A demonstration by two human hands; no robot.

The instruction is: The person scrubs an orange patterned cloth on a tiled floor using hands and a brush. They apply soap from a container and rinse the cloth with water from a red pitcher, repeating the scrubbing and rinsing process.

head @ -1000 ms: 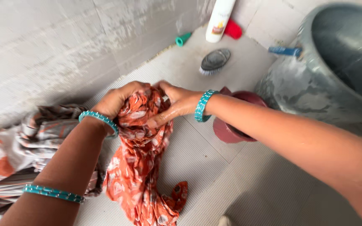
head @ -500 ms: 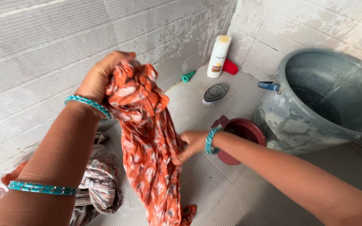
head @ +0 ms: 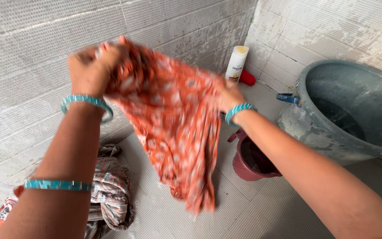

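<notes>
Gripping the top edge of a wet orange patterned cloth (head: 173, 124), the fingers of the left hand (head: 91, 73) are closed on one upper corner at about ten o'clock, blurred with motion, while the right hand (head: 230, 98) holds the opposite edge near the middle of the view; its fingers lie behind the fabric, so I cannot tell how tightly they close. Held up in the air, the cloth hangs spread between both hands, its lower end dangling just above the floor (head: 261, 212). Teal bangles ring both wrists. As a judgement, the soaked fabric could slip from the hidden right-hand hold and drop onto the floor, or its tail could swing into the maroon mug (head: 254, 160) standing just beside it at five o'clock. A grey tub (head: 332, 128) stands at three o'clock, a white bottle (head: 237, 63) and a red object (head: 247, 78) sit in the corner at one o'clock, and a bundle of striped cloth (head: 107, 194) lies at seven o'clock. Pale, textured tiles cover the floor and the stained walls (head: 32, 40).
</notes>
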